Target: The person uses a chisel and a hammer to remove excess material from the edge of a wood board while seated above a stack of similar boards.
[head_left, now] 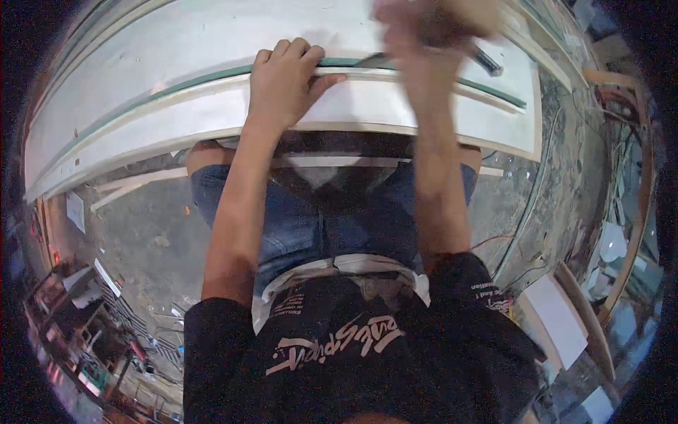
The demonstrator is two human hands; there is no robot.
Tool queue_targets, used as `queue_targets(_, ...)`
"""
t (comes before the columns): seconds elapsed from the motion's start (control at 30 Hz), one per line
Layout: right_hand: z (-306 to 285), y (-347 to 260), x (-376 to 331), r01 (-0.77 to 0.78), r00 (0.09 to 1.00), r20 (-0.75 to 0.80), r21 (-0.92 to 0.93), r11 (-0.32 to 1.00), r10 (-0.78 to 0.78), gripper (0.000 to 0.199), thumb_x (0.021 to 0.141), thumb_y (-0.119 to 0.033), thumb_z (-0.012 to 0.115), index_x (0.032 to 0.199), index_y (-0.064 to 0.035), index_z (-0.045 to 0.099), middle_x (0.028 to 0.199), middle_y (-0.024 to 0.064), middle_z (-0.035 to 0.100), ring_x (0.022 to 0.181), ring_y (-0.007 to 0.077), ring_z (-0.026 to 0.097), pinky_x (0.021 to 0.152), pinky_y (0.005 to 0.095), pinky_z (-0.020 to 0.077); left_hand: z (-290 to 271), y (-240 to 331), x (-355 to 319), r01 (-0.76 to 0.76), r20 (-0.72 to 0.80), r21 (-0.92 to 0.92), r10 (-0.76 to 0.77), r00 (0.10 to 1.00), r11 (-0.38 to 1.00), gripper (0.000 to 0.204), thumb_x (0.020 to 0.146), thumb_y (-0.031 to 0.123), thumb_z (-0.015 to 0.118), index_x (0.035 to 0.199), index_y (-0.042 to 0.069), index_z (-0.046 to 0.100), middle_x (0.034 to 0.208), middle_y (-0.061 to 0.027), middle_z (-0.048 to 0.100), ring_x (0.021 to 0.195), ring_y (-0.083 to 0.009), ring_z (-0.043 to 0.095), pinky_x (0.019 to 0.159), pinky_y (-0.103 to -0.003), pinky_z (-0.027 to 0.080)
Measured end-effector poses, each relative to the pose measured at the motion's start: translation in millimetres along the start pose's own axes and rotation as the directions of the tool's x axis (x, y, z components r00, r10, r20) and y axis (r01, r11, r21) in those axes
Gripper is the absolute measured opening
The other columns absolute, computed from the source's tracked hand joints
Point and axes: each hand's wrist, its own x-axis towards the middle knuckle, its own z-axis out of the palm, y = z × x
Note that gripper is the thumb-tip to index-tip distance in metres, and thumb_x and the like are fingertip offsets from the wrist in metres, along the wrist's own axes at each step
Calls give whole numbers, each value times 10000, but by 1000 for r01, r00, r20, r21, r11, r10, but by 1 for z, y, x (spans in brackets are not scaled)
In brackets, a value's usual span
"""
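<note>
A long thin strip, dark green along one side and pale along the other, lies lengthwise on a wide white board in front of me. My left hand is closed over the strip, with its fingers curled across the far side and the thumb along the near side. Smeared by motion, my right hand is closed around a tool above the strip. From its left side a narrow dark blade points toward my left hand; a dark handle end sticks out at the right. The tool's exact kind is unclear.
The board rests across my lap, over my blue shorts. Thin wooden strips lie on the floor at the left. Cables run along the floor at right, near a white panel. Assorted clutter lies at the lower left.
</note>
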Motion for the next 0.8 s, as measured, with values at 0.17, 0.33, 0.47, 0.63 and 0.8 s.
queue_targets(0.17, 72, -24, -12, 174, 917, 399, -363, 916, -16, 336, 686, -174, 845, 930, 3, 696, 808, 82, 763, 725, 220, 708, 743, 400, 572, 1, 0, -3, 179, 24, -329, -182, 983, 927, 513, 837, 493, 796, 1149, 100, 693, 1068, -52, 684, 998, -262, 624, 833, -409, 446)
queue_targets(0.33, 19, -23, 13, 129, 983, 154, -155, 980, -105, 197, 844, -178, 842, 827, -32, 710, 769, 29, 729, 683, 137, 671, 611, 316, 531, 0, 6, 0, -9, -58, 75, 13, 998, 997, 514, 872, 548, 740, 1070, 77, 674, 990, -72, 676, 915, -275, 629, 790, -411, 440)
queue_targets(0.47, -55, -5, 45, -357, 853, -130, 564, 745, 506, 108, 985, -116, 675, 994, -57, 584, 710, 24, 573, 557, 105, 513, 517, 284, 456, -4, 10, 7, 13, -16, 29, -12, 1000, 999, 479, 878, 529, 736, 1036, 84, 655, 955, -72, 647, 898, -292, 609, 770, -426, 427)
queue_targets(0.63, -99, 21, 0, -197, 866, -114, 817, 542, 487, 236, 1010, -246, 636, 853, -75, 592, 698, 58, 579, 671, 217, 582, 725, 413, 513, -5, 15, 9, 53, 34, 33, -54, 998, 998, 464, 851, 522, 751, 1005, 94, 656, 977, -51, 647, 959, -264, 611, 808, -417, 416)
queue_targets(0.8, -73, 4, -28, -28, 992, -95, 433, 901, 77, 148, 995, -203, 645, 916, -83, 609, 741, 47, 572, 684, 214, 563, 711, 435, 496, -3, 13, 7, 37, 26, 48, -38, 999, 998, 462, 835, 504, 768, 1024, 98, 655, 1000, -51, 651, 974, -269, 611, 822, -426, 427)
